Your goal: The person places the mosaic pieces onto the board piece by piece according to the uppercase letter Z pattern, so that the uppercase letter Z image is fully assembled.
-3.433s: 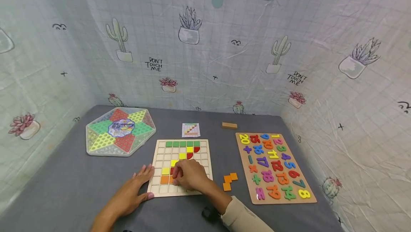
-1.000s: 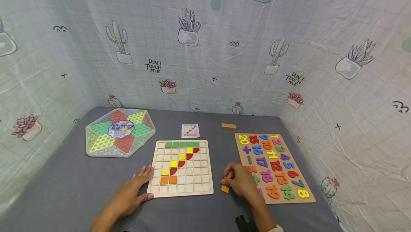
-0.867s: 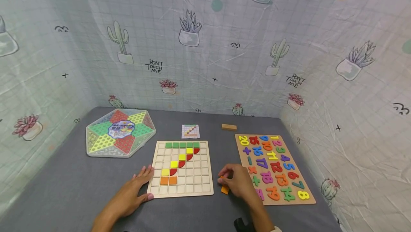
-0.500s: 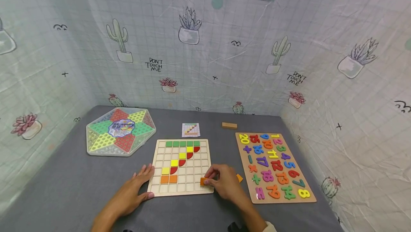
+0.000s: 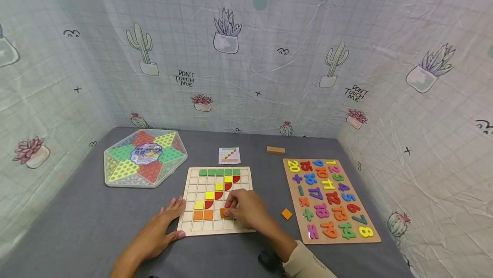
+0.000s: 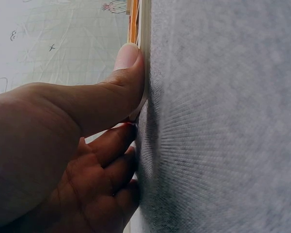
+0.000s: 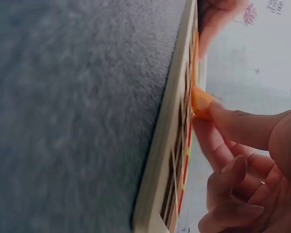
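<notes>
My right hand (image 5: 246,210) pinches an orange square tile (image 7: 201,103) between thumb and fingertips. It holds the tile tilted close over the wooden grid board (image 5: 187,186), to the right of two orange tiles (image 5: 203,214) lying side by side in their cells. My left hand (image 5: 155,231) rests with spread fingers along the board's left edge, thumb (image 6: 128,60) against the near corner. Green tiles (image 5: 219,172) form a row at the top of the board. Yellow squares (image 5: 209,195) and red quarter-round pieces (image 5: 218,195) run diagonally below them. My right hand covers some lower-right cells.
One loose orange tile (image 5: 286,214) lies between the grid board and a number puzzle board (image 5: 321,239) on the right. Behind the grid board are a small pattern card (image 5: 229,156) and a wooden block (image 5: 275,150). A hexagonal star game board (image 5: 145,158) lies at back left.
My right hand left the second orange tile on the board, went right to the loose tiles, and came back left with orange in its fingers. One loose tile stays there. My left hand stayed put.
</notes>
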### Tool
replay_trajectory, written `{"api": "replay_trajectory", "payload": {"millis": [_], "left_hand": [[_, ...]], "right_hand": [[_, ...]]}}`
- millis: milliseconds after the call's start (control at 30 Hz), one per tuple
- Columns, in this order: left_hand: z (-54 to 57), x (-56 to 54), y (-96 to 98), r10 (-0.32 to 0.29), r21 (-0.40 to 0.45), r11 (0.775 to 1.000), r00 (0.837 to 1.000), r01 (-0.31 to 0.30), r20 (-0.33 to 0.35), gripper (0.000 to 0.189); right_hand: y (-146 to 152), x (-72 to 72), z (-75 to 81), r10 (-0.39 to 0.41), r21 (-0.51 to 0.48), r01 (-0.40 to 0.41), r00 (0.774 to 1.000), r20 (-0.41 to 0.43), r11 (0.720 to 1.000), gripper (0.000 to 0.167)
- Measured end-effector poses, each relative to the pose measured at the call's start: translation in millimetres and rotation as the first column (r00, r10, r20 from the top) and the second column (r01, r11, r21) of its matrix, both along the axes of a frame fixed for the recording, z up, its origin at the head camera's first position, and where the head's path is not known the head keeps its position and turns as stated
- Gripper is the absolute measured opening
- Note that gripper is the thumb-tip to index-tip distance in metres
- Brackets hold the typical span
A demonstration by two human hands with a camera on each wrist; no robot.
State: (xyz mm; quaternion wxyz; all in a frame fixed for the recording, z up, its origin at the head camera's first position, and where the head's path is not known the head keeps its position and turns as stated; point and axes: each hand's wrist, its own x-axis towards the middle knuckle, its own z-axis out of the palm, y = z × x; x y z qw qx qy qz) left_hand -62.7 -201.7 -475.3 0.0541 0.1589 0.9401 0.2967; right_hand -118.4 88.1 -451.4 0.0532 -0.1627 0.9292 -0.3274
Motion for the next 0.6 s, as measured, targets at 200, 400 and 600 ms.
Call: {"api": "replay_trajectory", "payload": {"millis": [200,400,600], "left_hand": [[-0.6,0.4,-0.2,0.006,0.020,1.000,1.000,-0.006,-0.012,0.083],[-0.2,-0.2,0.2,0.002,0.023,1.000,1.000,-0.002,0.001,0.084],[1.6,-0.1,0.6,-0.005,0.021,1.000,1.000,0.005,-0.001,0.084]], "right_hand": [[-14.1,-2.8,-3.5,-0.012,0.059,0.011,1.000,0.007,0.998,0.021],[-20.9,-6.7,-8.1,0.004,0.090,-0.001,1.000,-0.026,0.996,0.021],[-22.5,-5.9,-6.8,0.031,0.120,-0.025,0.998,-0.054,0.992,0.026]]}}
